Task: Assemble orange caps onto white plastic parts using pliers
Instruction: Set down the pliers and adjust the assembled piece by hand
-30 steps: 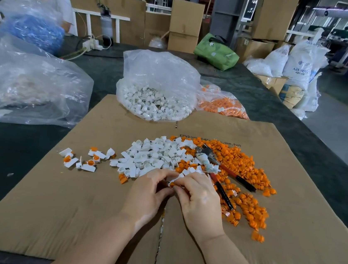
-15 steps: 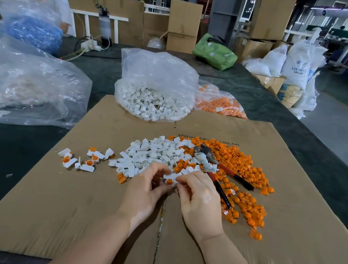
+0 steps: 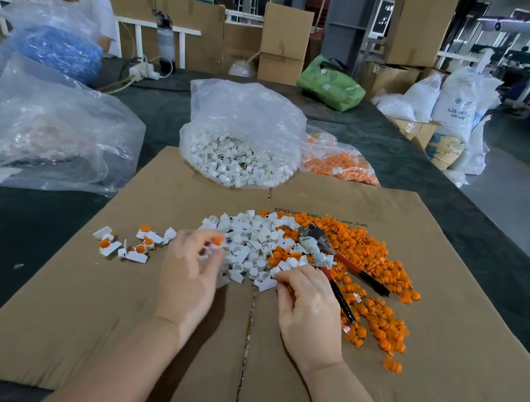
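Dark table ran far; flattened cardboard sheet covered its near part, upside-down print at the far edge, too small for me to read. Far right, white sacks, one lettered "ABS", rest of the line unclear. Clear bag of white parts sat at the cardboard's far edge, bag of orange caps just right of it. Big crumpled clear bag left. On the cardboard, loose white plastic parts centre, orange caps piled right, touching them. Pliers lay across both piles, red-black handles pointing near-right. Small group of capped parts left. My left hand, blurred, pinched an orange-capped piece. Right hand fingers curled, pinching a white part at the pile's near edge.
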### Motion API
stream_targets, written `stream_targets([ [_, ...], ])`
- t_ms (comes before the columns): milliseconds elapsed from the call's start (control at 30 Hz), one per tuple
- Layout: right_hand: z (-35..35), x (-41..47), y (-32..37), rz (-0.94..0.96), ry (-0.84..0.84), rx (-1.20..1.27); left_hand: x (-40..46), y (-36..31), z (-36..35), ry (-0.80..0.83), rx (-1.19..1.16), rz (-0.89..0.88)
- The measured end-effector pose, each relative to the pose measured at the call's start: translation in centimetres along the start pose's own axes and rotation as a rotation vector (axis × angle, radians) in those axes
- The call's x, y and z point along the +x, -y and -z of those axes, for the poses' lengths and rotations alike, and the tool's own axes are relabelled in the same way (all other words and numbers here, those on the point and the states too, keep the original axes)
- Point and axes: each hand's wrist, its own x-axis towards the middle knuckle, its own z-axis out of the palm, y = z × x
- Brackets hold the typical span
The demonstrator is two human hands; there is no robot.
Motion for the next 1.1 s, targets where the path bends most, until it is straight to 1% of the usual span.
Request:
stream_targets([
  [67, -0.1, 0.0, 0.0, 0.000, -0.006, -0.019, 1.5, 1.1, 1.5, -0.102, 0.155, 0.105],
  [100, -0.2, 0.0, -0.1, -0.006, -0.004, -0.031, 2.2, 1.6, 2.2, -0.123, 0.257, 0.162],
  [167, -0.2, 0.1, -0.1, -0.023, 0.004, -0.061, 2.8, 2.3, 3.1, -0.128, 0.444, 0.239],
  [200, -0.3, 0.0, -0.2, -0.032, 0.008, -0.078, 3.0, 2.6, 3.4, -0.121, 0.501, 0.256],
  [333, -0.4, -0.1, -0.2, -0.076, 0.035, -0.132, 2.8, 3.2, 3.3, -0.071, 0.594, 0.267],
  [400, -0.5, -0.1, -0.3, -0.103, 0.040, -0.168, 2.6, 3.1, 3.1, -0.085, 0.634, 0.264],
  [433, -0.5, -0.1, -0.3, -0.117, 0.033, -0.189, 2.5, 2.8, 2.9, -0.105, 0.640, 0.255],
  [500, -0.5, -0.2, -0.3, -0.141, 0.006, -0.242, 2.2, 2.1, 2.6, -0.116, 0.583, 0.172],
  [567, -0.5, -0.2, -0.2, -0.160, -0.019, -0.304, 1.7, 1.3, 2.1, -0.034, 0.468, 0.024],
  [600, -0.5, -0.3, -0.2, -0.167, -0.021, -0.327, 1.3, 0.9, 1.9, 0.036, 0.459, -0.035],
  [667, -0.6, -0.4, -0.2, -0.169, -0.008, -0.361, 0.6, 0.5, 1.4, 0.148, 0.570, -0.106],
  [767, -0.6, -0.6, -0.3, -0.147, 0.019, -0.389, 0.0, 0.5, 0.9, 0.196, 0.692, -0.097],
  [833, -0.7, -0.6, -0.4, -0.127, 0.022, -0.397, -0.2, 0.5, 0.7, 0.212, 0.697, -0.093],
  [967, -0.8, -0.4, -0.4, -0.097, 0.022, -0.401, -0.4, 0.5, 0.6, 0.217, 0.586, -0.106],
  [1100, -0.9, -0.3, -0.4, -0.096, 0.012, -0.328, -0.4, 0.6, 0.1, 0.231, 0.488, -0.131],
])
